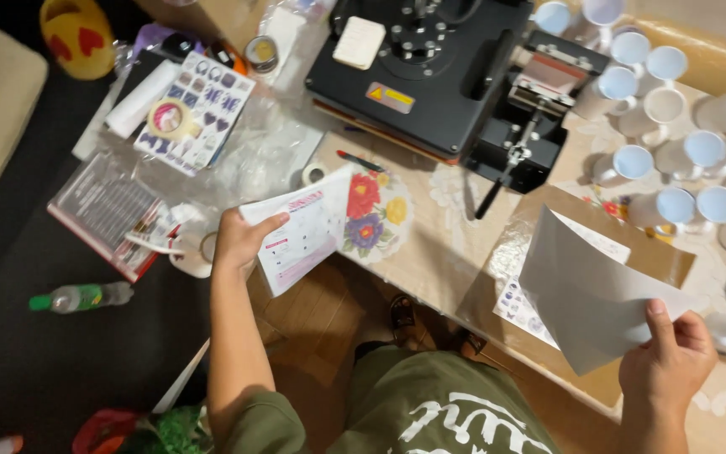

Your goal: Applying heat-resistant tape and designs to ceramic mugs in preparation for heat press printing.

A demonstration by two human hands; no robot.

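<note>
My left hand [239, 242] grips a white printed sheet with pink markings [304, 231] by its left edge, holding it over the table's front edge beside a round floral print [380, 214]. My right hand [667, 357] pinches the lower corner of a blank grey-white sheet [586, 290], lifted above a brown envelope [632, 252] and a sheet of small printed designs [516, 304] lying on the table.
A black heat press [418, 67] with a mug attachment [531, 118] stands at the back. Several white mugs [682, 151] crowd the right side. A sticker sheet [199, 109], tape roll [171, 118], red pen [359, 160] and green bottle [77, 297] lie to the left.
</note>
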